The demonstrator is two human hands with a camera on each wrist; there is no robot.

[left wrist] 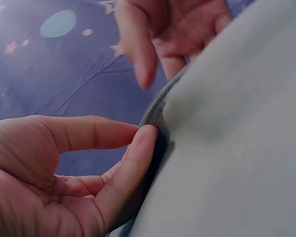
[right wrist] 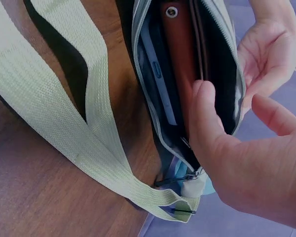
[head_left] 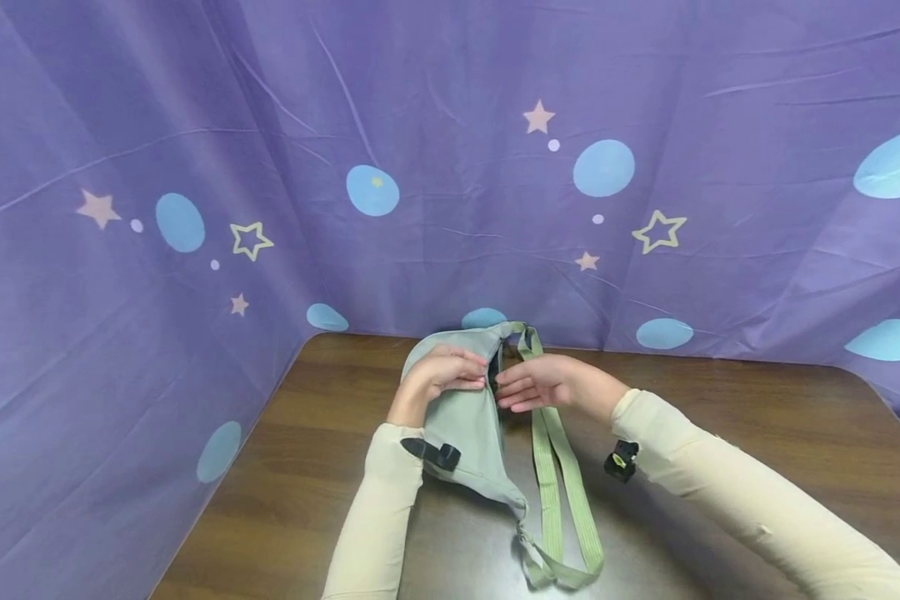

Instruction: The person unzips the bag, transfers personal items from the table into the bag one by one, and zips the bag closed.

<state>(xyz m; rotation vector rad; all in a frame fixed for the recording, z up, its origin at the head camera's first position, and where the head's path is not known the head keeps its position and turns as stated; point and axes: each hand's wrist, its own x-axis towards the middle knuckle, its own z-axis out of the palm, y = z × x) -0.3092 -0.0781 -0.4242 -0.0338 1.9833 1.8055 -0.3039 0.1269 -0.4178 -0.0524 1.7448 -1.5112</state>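
Note:
A pale green waist bag (head_left: 461, 425) lies on the table with its zipped mouth open toward the right. My left hand (head_left: 446, 372) pinches the zipper edge of the mouth between thumb and finger; the same left hand (left wrist: 84, 173) shows close up in its wrist view. At the mouth, my right hand (head_left: 536, 383) has its fingers extended. In the right wrist view, one digit of the right hand (right wrist: 246, 158) overlaps a brown leather wallet-like item (right wrist: 180, 59) with a snap; contact is unclear. Beside that item stands a flat grey-blue thing (right wrist: 155, 74) inside the bag.
The bag's light green strap (head_left: 551, 467) lies looped on the brown wooden table (head_left: 720, 433), right of the bag. Behind and to the left hangs a purple curtain (head_left: 450, 125) with stars and blue ovals. A zipper pull (right wrist: 187, 176) sits at one end of the mouth.

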